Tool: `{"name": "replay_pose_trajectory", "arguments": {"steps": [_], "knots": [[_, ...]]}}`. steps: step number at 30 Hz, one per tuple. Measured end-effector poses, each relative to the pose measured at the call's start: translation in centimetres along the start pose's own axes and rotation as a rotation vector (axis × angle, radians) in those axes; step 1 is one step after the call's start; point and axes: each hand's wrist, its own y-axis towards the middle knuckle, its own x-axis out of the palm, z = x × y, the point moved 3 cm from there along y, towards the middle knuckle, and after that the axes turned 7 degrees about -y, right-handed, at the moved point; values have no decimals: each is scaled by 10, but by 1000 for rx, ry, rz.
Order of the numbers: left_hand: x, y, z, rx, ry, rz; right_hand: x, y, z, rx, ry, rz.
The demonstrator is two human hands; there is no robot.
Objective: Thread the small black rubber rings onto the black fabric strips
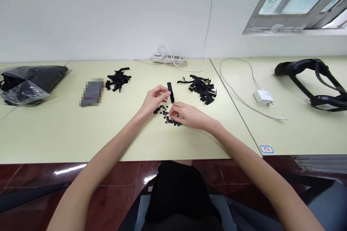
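Note:
Between the thumb and fingers of my left hand (156, 98) is a short black fabric strip (170, 92), held upright above the table. My right hand (187, 114) is just right of it and lower, over a scatter of small black rings (165, 112). Its fingers are curled together at the pile's edge; whatever is between them is too small or hidden to make out. Behind my right hand lies a heap of black fabric strips (202, 87). A smaller heap of similar strips (118, 80) rests to the left, beyond my left hand.
A pixelated dark item (92, 93) and a clear plastic bag of black material (35, 83) lie left. Against the wall sits a power strip (169, 59) with white cables. To the right are a white charger (263, 97) with its cable and a black headset (311, 83).

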Motion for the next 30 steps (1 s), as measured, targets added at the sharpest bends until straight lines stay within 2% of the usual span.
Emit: {"name": "replay_pose_trajectory", "arguments": {"steps": [7, 12, 16, 21, 23, 30], "knots": [[0, 0, -1, 2, -14, 11, -2, 0, 1, -15, -3, -38], [0, 1, -2, 9, 3, 6, 0, 1, -2, -19, -24, -4], [-1, 0, -1, 58, 44, -5, -3, 3, -4, -41, 11, 141], [3, -3, 2, 98, 99, -56, -17, 2, 2, 8, 273, 465], [5, -4, 3, 107, 101, -75, -21, 1, 6, 21, 325, 550], [9, -5, 4, 125, 135, -117, -19, 2, 18, 90, 421, 603]]}}
